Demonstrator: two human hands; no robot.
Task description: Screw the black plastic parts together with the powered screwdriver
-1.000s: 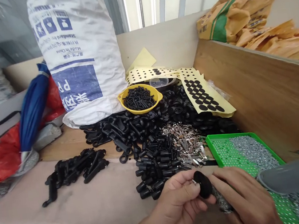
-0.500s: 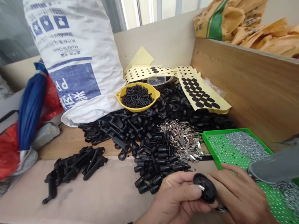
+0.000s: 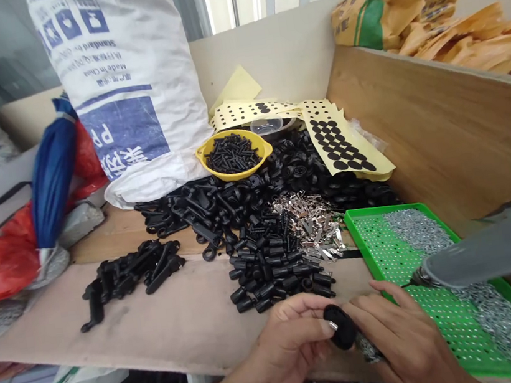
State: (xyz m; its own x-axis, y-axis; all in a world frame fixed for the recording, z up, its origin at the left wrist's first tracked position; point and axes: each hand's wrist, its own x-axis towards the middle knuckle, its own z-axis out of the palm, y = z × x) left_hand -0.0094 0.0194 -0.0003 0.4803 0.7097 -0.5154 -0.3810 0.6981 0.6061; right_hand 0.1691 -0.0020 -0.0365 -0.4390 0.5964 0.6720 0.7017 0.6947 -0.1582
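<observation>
My left hand (image 3: 288, 347) pinches a round black plastic part (image 3: 343, 329) between thumb and fingers. A small shiny metal piece (image 3: 333, 326) sticks out of its face beside my thumb tip. My right hand (image 3: 409, 337) closes on the part's right side with bent fingers, its palm turned down. Just beyond both hands lies a pile of short black cylindrical pieces (image 3: 270, 271), with shiny metal clips (image 3: 311, 222) heaped behind it. The tip of a grey electric screwdriver (image 3: 493, 248) points toward my right hand without touching it.
A green perforated tray (image 3: 402, 272) with small metal pieces lies at right. Black arms (image 3: 128, 277) sit at left. Farther back stand a yellow bowl (image 3: 236, 172) of black screws and a large white sack (image 3: 131, 107). A wooden partition (image 3: 415, 120) borders the right.
The round black part has shifted slightly left and turned in my fingers. My right hand has moved a little left, and the view has tilted slightly down.
</observation>
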